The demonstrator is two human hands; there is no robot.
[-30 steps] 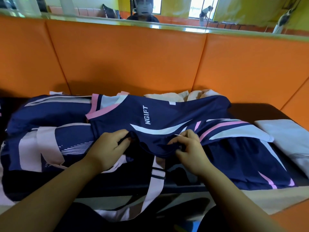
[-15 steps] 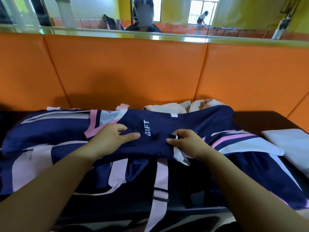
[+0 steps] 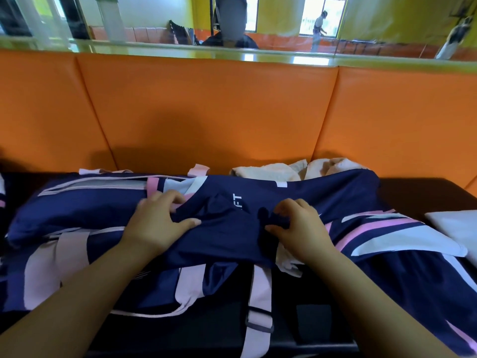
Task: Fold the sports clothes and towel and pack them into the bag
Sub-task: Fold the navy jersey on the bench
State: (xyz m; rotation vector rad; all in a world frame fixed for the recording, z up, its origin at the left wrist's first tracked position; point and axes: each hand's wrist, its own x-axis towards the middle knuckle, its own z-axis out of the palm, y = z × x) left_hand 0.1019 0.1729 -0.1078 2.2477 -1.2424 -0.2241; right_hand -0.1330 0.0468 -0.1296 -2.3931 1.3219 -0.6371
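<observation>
Navy jersey [image 3: 296,192] lies draped across bag [image 3: 77,202] on dark bench [image 3: 418,195]. Left hand [image 3: 157,226] grips fold between thumb and fingers. Right hand [image 3: 302,228] pinches bunched cloth, probably gathering width for next fold. Cream towel [image 3: 271,171] lies crumpled behind, not yet packed.

Bright daylight from the window [image 3: 335,14] far beyond the right grip [image 3: 302,228], glaring off the glossy ledge [image 3: 247,56]. Soft shadow on the orange backrest [image 3: 201,135] just past it, edges bow fisheye-style.
</observation>
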